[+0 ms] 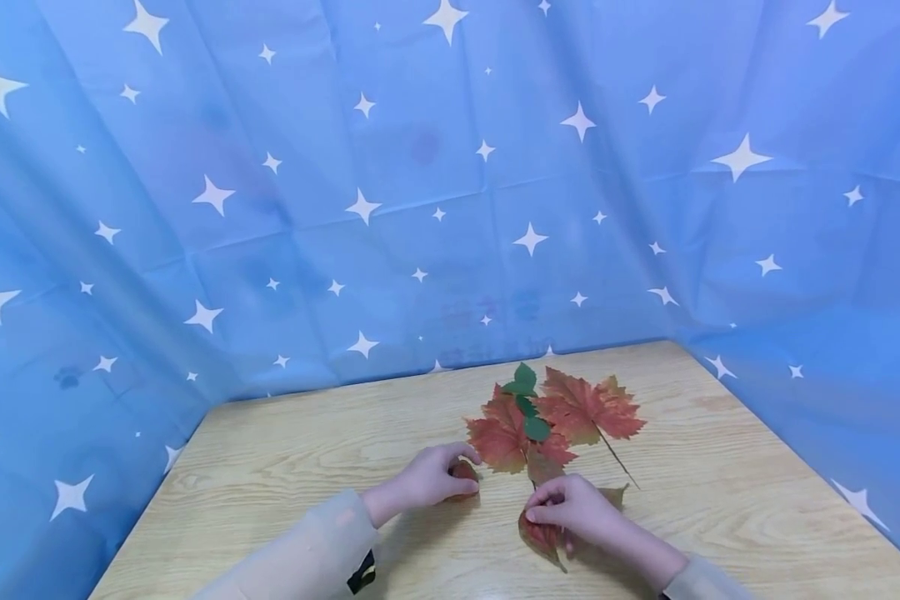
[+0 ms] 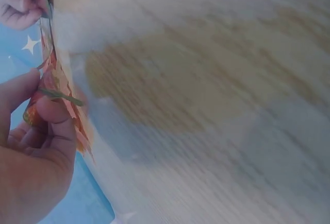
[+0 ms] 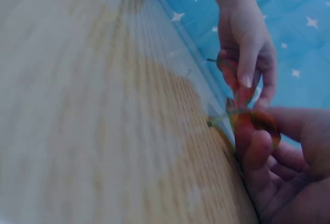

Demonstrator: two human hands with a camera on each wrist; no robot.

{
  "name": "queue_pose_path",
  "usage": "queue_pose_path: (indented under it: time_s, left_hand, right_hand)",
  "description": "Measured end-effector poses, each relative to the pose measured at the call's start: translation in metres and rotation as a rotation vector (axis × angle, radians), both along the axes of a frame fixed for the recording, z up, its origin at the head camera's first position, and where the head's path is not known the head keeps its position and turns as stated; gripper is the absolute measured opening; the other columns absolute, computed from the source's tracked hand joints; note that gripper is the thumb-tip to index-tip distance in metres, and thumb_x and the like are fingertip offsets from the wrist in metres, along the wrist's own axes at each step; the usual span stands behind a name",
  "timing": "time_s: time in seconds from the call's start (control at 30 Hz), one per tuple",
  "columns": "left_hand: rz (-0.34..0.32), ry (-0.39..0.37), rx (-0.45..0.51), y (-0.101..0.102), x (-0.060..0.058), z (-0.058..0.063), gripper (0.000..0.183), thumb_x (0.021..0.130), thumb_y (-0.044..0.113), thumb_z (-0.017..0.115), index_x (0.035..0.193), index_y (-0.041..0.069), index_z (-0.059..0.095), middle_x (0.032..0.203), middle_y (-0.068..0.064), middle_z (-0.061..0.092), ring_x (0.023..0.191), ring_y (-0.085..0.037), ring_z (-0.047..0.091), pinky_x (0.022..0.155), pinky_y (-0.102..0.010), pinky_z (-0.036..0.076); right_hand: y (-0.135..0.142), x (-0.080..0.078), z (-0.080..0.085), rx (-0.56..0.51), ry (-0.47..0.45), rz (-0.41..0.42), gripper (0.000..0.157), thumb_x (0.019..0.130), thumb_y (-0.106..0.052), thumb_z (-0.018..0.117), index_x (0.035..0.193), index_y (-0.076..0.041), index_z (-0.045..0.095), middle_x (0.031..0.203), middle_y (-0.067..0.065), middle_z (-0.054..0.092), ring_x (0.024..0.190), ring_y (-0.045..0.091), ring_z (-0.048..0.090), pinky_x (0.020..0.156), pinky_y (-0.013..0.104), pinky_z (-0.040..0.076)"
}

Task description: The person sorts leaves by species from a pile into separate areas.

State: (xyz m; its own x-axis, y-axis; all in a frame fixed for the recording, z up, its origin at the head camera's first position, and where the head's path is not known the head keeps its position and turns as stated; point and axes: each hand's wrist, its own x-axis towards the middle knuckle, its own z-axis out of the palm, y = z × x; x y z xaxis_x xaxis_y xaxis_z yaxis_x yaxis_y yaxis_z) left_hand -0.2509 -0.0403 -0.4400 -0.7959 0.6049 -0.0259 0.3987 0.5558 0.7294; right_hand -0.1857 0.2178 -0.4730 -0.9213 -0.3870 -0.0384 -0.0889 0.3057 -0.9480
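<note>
My left hand (image 1: 429,479) pinches a small reddish leaf (image 1: 465,477) between thumb and fingers, low over the table. In the left wrist view the green stem (image 2: 62,97) of this leaf sticks out past the thumb. To the right, my right hand (image 1: 581,508) pinches another red leaf (image 1: 543,537) whose tip points down toward the near side. The right wrist view shows that leaf (image 3: 265,123) between thumb and forefinger, orange-red with a short pale stem. Part of a brownish leaf (image 1: 613,497) shows behind the right hand.
Beyond the hands lie large red maple leaves (image 1: 498,433), one with a long dark stem (image 1: 618,460). Small green leaves (image 1: 537,428) rest over them, and a brown leaf (image 1: 544,468) lies nearer. A blue starry cloth (image 1: 420,250) hangs around the wooden table (image 1: 307,450).
</note>
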Motion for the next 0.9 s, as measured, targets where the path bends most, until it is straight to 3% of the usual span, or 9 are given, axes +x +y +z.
queue_pose_path:
  time_s: [0.13, 0.37, 0.53, 0.7, 0.9]
  left_hand:
    - [0.031, -0.028, 0.031, -0.005, 0.000, 0.005, 0.026, 0.089, 0.016, 0.072, 0.112, 0.007, 0.065, 0.072, 0.002, 0.055, 0.061, -0.011, 0.044, 0.057, -0.026, 0.038]
    - [0.042, -0.086, 0.075, -0.021, 0.001, 0.005, 0.022, 0.089, 0.010, 0.070, 0.111, 0.008, 0.066, 0.095, 0.003, 0.062, 0.083, -0.013, 0.055, 0.069, -0.030, 0.049]
    - [0.072, -0.112, 0.097, -0.035, -0.001, 0.008, 0.027, 0.090, 0.009, 0.067, 0.117, 0.006, 0.065, 0.092, -0.001, 0.063, 0.077, -0.017, 0.059, 0.064, -0.034, 0.052]
    - [0.119, -0.118, 0.143, -0.052, -0.005, 0.015, 0.029, 0.091, 0.008, 0.067, 0.120, 0.006, 0.063, 0.089, -0.002, 0.065, 0.074, -0.017, 0.061, 0.064, -0.039, 0.054]
    - [0.169, -0.074, 0.203, -0.080, -0.011, 0.022, 0.034, 0.090, 0.007, 0.069, 0.122, 0.003, 0.061, 0.082, -0.005, 0.065, 0.070, -0.019, 0.063, 0.062, -0.041, 0.055]
  right_hand:
    - [0.003, -0.004, 0.004, -0.020, -0.033, 0.054, 0.022, 0.086, -0.015, 0.074, 0.101, 0.002, 0.072, 0.078, 0.004, 0.067, 0.047, 0.011, 0.053, 0.041, 0.027, 0.048]
    - [0.009, -0.011, 0.007, -0.049, -0.084, 0.172, 0.034, 0.087, -0.010, 0.073, 0.115, 0.008, 0.066, 0.092, 0.010, 0.069, 0.051, 0.012, 0.056, 0.048, 0.027, 0.051]
    - [0.012, -0.014, 0.005, -0.070, -0.092, 0.225, 0.039, 0.087, -0.010, 0.072, 0.120, 0.010, 0.062, 0.091, 0.011, 0.068, 0.053, 0.012, 0.057, 0.050, 0.026, 0.052]
    - [0.016, -0.013, 0.000, -0.079, -0.104, 0.221, 0.041, 0.088, -0.013, 0.072, 0.121, 0.010, 0.062, 0.093, 0.010, 0.068, 0.054, 0.012, 0.058, 0.050, 0.026, 0.052]
    - [0.017, -0.011, -0.005, -0.084, -0.095, 0.212, 0.041, 0.088, -0.014, 0.072, 0.120, 0.010, 0.063, 0.079, 0.007, 0.064, 0.056, 0.010, 0.057, 0.049, 0.022, 0.050]
